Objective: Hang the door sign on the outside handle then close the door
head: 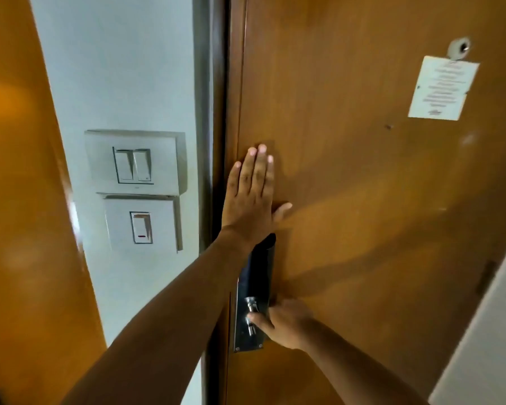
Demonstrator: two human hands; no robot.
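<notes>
The brown wooden door (362, 171) fills the right of the head view, its edge flush against the dark frame (216, 112). My left hand (251, 197) lies flat on the door, fingers together and pointing up, just above the dark lock plate (259, 276). My right hand (284, 323) is lower, at the metal inside handle (251, 309), thumb on the lever and the other fingers hidden behind it. The door sign and the outside handle are out of sight.
Two white switch plates (135, 162) (142, 226) sit on the pale wall left of the frame. A white paper notice (443, 87) hangs under the peephole (460, 48). An orange-brown panel (21, 200) stands at far left, a pale surface (485, 331) at lower right.
</notes>
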